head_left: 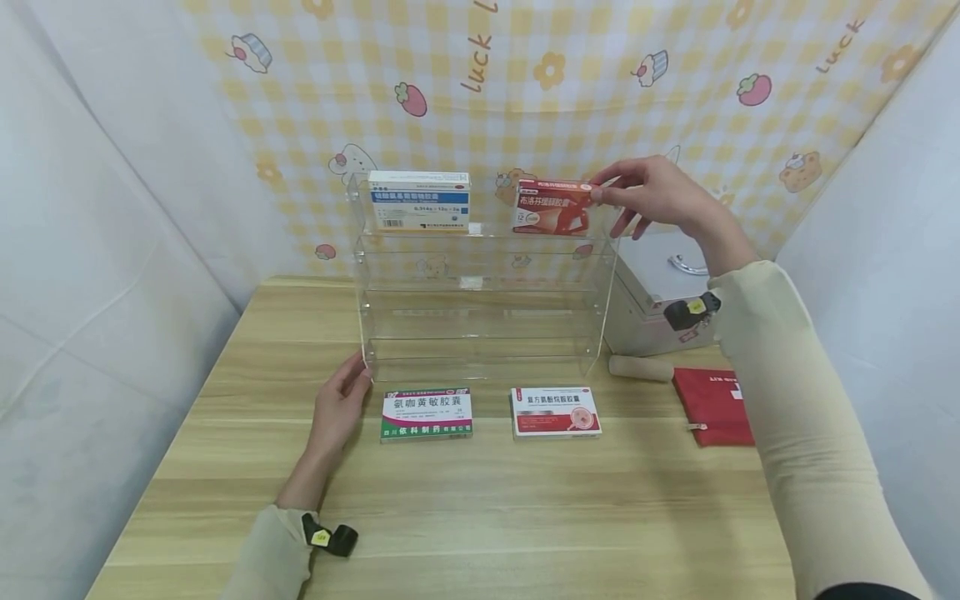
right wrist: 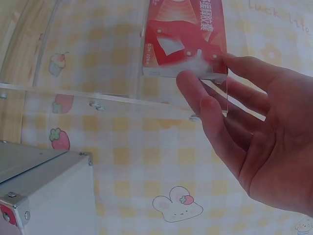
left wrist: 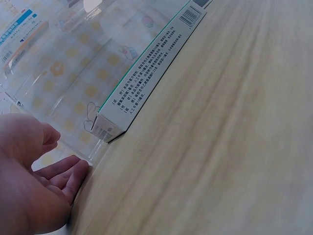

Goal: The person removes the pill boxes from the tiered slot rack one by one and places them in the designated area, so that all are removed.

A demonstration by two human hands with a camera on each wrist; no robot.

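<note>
Head view: the right hand point(head_left: 660, 198), arm stretched forward, pinches the right end of a red box point(head_left: 551, 208) at the top tier of a clear rack point(head_left: 472, 370); seating it there seems the step in hand, and the next move likely calls for a level, gentle release. The left hand point(head_left: 339, 412) touches the rack's lower left corner; whether it grips, I cannot tell. 2 boxes, 1 green-and-white box point(head_left: 427, 415) and 1 white-and-red box point(head_left: 556, 412), lie before the rack.
</note>
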